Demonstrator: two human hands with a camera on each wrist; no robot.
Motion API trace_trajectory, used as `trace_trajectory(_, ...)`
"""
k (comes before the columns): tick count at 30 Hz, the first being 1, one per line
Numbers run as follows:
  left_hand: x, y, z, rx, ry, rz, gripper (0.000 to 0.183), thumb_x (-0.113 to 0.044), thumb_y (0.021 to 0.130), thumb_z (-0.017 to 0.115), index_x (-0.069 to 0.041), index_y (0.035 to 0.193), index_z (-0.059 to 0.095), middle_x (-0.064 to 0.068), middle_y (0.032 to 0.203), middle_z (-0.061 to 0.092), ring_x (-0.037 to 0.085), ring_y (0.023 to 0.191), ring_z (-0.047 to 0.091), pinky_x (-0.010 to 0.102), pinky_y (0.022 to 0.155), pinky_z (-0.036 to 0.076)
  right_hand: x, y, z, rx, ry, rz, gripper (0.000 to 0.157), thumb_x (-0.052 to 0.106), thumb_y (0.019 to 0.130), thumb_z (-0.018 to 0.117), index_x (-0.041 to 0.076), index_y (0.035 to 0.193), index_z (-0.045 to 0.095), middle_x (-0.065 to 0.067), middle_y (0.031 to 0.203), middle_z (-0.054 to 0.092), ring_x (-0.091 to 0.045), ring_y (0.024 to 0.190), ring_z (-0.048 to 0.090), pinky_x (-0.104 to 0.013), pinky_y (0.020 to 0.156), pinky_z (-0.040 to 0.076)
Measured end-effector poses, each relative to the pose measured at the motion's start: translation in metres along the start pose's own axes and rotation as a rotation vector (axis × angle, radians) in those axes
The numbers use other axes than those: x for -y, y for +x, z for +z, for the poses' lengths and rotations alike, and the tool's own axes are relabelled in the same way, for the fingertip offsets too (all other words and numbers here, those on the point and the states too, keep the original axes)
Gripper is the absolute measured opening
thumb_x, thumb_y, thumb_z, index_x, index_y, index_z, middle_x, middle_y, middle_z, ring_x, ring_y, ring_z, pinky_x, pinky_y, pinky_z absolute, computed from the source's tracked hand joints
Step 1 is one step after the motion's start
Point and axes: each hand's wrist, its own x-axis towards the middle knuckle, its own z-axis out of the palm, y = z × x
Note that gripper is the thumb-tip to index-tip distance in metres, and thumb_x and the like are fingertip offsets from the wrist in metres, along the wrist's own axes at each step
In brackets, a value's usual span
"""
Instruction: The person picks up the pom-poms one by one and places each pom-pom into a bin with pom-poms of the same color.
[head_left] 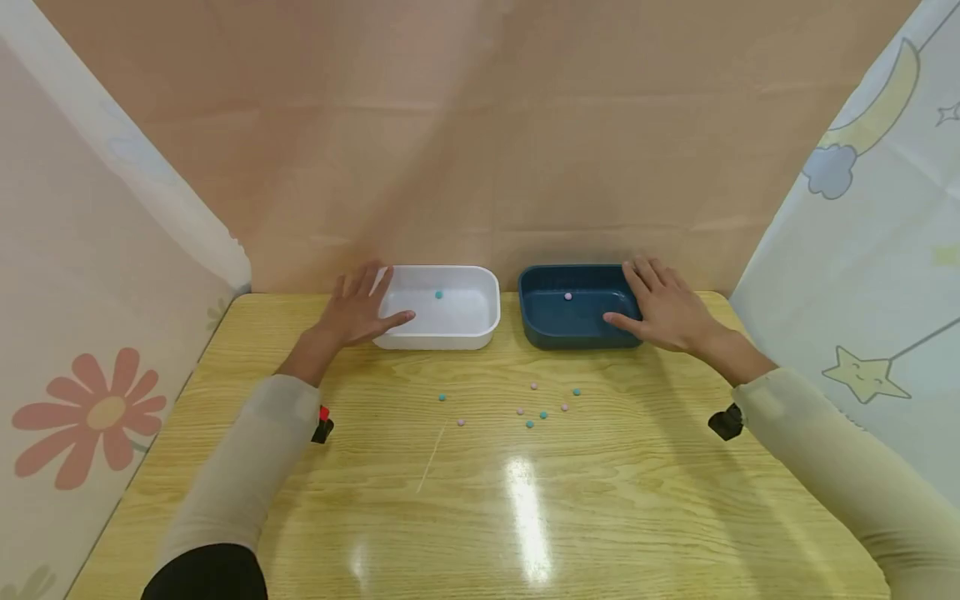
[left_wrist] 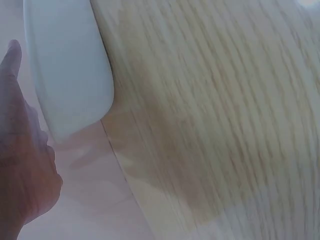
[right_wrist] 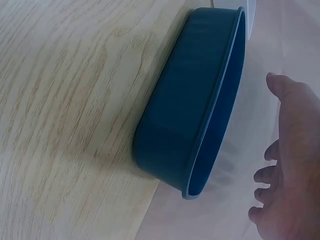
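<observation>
My left hand (head_left: 352, 310), fingers straight and thumb spread, is over the left end of a white rectangular container (head_left: 435, 342). Over the right end of a dark blue container (head_left: 581, 340) hovers my right hand (head_left: 670, 312), its fingers extended and holding nothing. The right wrist view shows a gap between that hand and the blue container's rim (right_wrist: 215, 102). One small teal bead (head_left: 438, 295) lies in the white container, and one pink bead (head_left: 567, 297) in the blue one. Loose on the table are several teal beads (head_left: 543, 415) and several pink beads (head_left: 461, 422).
Both containers stand side by side at the back edge of the wooden table (head_left: 390, 500), a narrow gap between them. A tan sheet (head_left: 480, 150) hangs behind. Patterned white sheets (head_left: 885, 275) flank both sides. Black devices (head_left: 726, 422) are worn at the wrists.
</observation>
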Motion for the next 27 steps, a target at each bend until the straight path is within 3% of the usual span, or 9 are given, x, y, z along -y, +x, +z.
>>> trace_trajectory(13, -0.005, 0.009, 0.011, 0.04, 0.011, -0.011, 0.104, -0.078, 0.101, 0.035, -0.012, 0.171, -0.003, 0.015, 0.177, -0.014, 0.035, 0.164, -0.012, 0.065, 0.127, -0.009, 0.016, 0.004, 0.006, 0.007, 0.005, -0.044, 0.099, 0.055, 0.103, 0.061, -0.006, 0.166, 0.016, -0.031, 0.173, 0.011, -0.051, 0.16, 0.01, -0.064, 0.128, 0.011)
trace_trajectory(27, -0.012, 0.015, 0.012, 0.067, 0.045, -0.021, 0.105, -0.083, 0.099, 0.026, -0.013, 0.171, -0.003, 0.014, 0.177, -0.016, 0.035, 0.163, -0.015, 0.064, 0.128, -0.007, 0.036, 0.008, 0.011, -0.025, 0.059, -0.114, 0.098, 0.057, 0.103, 0.061, -0.004, 0.167, 0.018, -0.03, 0.172, 0.017, -0.048, 0.161, 0.011, -0.062, 0.129, 0.013)
